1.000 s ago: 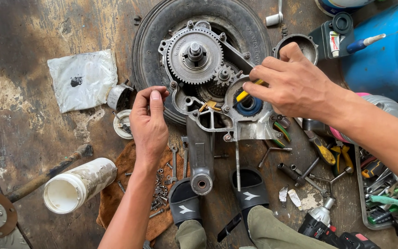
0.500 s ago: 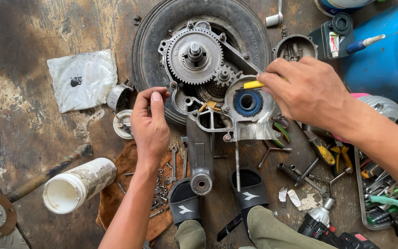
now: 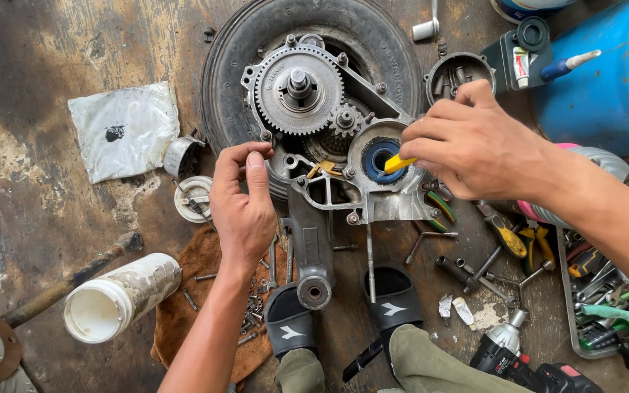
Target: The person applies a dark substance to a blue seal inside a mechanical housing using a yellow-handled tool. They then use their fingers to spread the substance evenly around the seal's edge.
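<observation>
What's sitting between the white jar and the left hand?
In the head view, a brown rag strewn with loose bolts lies between the white jar and the left hand.
</observation>
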